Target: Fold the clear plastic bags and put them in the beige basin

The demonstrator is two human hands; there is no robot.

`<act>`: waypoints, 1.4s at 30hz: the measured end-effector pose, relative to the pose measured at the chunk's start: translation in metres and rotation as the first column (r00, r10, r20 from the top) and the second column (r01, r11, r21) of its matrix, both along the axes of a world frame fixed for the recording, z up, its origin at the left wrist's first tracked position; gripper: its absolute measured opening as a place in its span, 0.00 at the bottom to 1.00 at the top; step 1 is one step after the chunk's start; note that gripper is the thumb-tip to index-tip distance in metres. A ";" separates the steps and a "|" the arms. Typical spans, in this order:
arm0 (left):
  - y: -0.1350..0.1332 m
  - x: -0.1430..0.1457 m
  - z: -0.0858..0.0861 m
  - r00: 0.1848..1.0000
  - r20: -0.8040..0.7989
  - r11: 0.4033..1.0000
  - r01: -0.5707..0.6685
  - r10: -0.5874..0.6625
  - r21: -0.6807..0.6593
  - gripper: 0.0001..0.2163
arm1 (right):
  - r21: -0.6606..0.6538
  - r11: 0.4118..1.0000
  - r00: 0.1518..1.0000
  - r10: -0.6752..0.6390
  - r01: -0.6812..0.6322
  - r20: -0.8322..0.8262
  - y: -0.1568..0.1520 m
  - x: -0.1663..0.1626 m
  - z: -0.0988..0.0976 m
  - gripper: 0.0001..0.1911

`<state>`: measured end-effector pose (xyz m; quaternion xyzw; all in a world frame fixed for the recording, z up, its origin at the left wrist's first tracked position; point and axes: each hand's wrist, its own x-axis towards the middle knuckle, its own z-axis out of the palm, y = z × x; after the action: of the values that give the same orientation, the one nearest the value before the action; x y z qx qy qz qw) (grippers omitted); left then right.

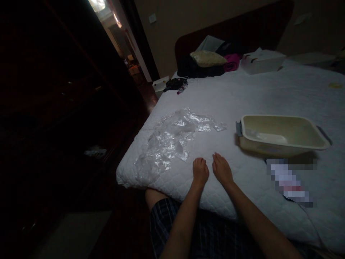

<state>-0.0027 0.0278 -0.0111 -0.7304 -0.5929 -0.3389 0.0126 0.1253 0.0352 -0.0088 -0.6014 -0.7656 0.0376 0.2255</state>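
Note:
My left hand [201, 172] rests on the white quilted bed with its fingers curled in, and nothing shows in it. Close beside it, my right hand [222, 171] lies on the bed with its fingers stretched forward, holding nothing visible. A small gap separates the two hands. Crumpled clear plastic bags [172, 140] are spread out ahead and to the left, nearest my left hand but apart from it. Right of my right hand stands a cream plastic basin [283, 146] with grey handles; a whitish piece lies inside it.
A blurred-out flat object [289, 183] lies in front of the basin, a thin cable running from it. Farther back are a black item [175, 84], a yellowish pillow [207, 58], a magenta roll [231, 62] and a white box [262, 62]. Dark furniture [67, 90] stands on the left.

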 end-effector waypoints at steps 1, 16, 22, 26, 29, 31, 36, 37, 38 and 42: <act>-0.001 0.000 -0.001 1.000 -0.019 1.000 0.010 -0.010 0.015 0.09 | 0.028 1.000 1.000 -0.001 0.000 0.020 0.000 0.001 -0.004 0.23; 0.032 -0.063 0.054 0.959 -0.014 0.958 -0.283 0.282 -0.047 0.19 | 0.239 0.971 1.000 -0.004 0.006 -0.008 0.011 0.006 -0.021 0.21; 0.048 -0.085 0.060 0.947 -0.149 0.894 -0.318 0.284 -0.317 0.13 | 0.249 0.968 0.998 0.015 0.001 -0.061 0.011 0.006 -0.020 0.21; 0.037 -0.089 0.066 0.954 -0.046 0.934 -0.300 0.296 -0.195 0.12 | 0.260 0.966 0.994 0.024 0.004 -0.103 0.010 0.007 -0.020 0.20; 0.026 -0.086 0.083 0.935 0.250 0.968 -0.246 0.250 -0.044 0.10 | 0.267 0.964 0.993 0.018 0.014 -0.118 0.010 0.007 -0.020 0.20; 0.020 -0.078 0.093 0.841 0.523 0.980 -0.192 0.137 0.051 0.07 | 0.268 0.963 0.992 0.017 0.017 -0.125 0.011 0.007 -0.020 0.20; 0.015 -0.027 0.083 0.226 0.973 0.996 0.065 0.042 -0.058 0.08 | 0.277 0.960 0.974 0.040 0.023 -0.221 0.009 0.007 -0.018 0.18; 0.016 -0.015 0.073 0.104 0.991 0.986 0.139 0.079 -0.093 0.09 | 0.278 0.959 0.966 0.024 0.051 -0.259 0.007 0.008 -0.017 0.18; 0.016 -0.004 0.062 0.015 0.992 0.973 0.191 0.128 -0.129 0.11 | 0.281 0.955 0.953 -0.004 0.093 -0.303 0.005 0.009 -0.015 0.19; 0.016 0.021 0.017 -0.045 0.968 0.947 0.225 0.246 -0.230 0.13 | 0.310 0.929 0.891 -0.042 0.201 -0.452 -0.004 0.012 -0.011 0.26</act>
<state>0.0182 0.0438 0.0063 -0.2429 -0.4680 -0.6590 -0.5364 0.1371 0.0310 -0.0202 -0.5755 -0.6498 0.0211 0.4961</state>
